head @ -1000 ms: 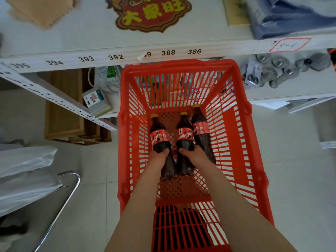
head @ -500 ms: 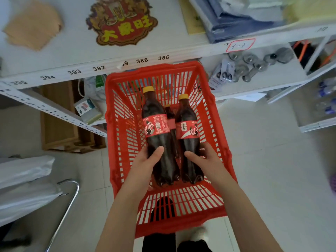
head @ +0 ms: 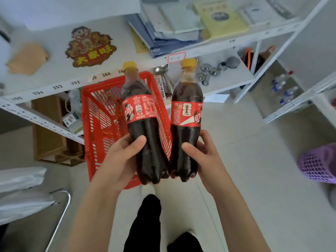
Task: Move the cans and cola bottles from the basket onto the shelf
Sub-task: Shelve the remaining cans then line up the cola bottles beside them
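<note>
cola bottles: left bottle [head: 143, 128] gripped by left hand [head: 120, 160], right bottle [head: 186, 124] gripped by right hand [head: 205, 160], both upright above the red basket [head: 96, 124].

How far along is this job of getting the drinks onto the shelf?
Midway, it seems. The left hand and right hand each hold a cola bottle above the red basket. Neither stands on the shelf yet. What remains in the basket is hidden.

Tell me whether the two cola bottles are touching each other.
Touching. In the head view the left bottle and the right bottle meet near their bases, with no floor showing between them there; higher up, their labels and necks stand clearly apart.
</note>
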